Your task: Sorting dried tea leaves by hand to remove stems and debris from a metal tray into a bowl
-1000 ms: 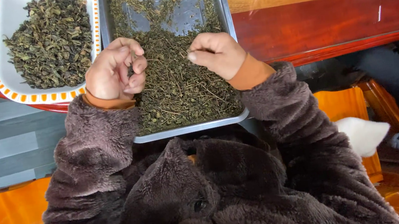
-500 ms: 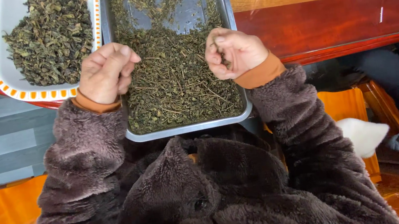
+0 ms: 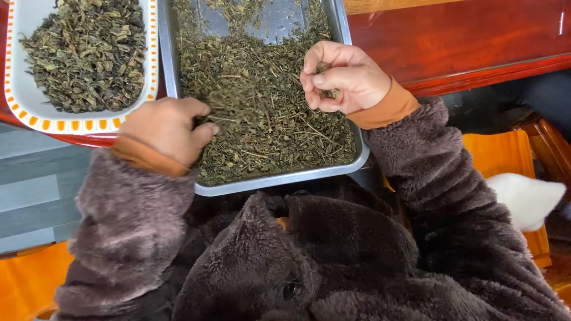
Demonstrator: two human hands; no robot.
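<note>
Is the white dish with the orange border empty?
No, the white dish is filled with a heap of dried green leaves, left of the metal tray.

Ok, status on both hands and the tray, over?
Left hand down in dried leaves, fingers curled. Right hand raised, pinching a few bits. Metal tray half off table edge. White dish alongside, nothing blocking.

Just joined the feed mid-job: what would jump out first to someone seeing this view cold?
Two bare hands work over a steel tray of dried leaves and stems at the middle: the left hand digs into the pile, the right hand pinches a small bit. At upper left sits a white tray with an orange-patterned rim heaped with darker leaves, both on a red-brown table.
</note>
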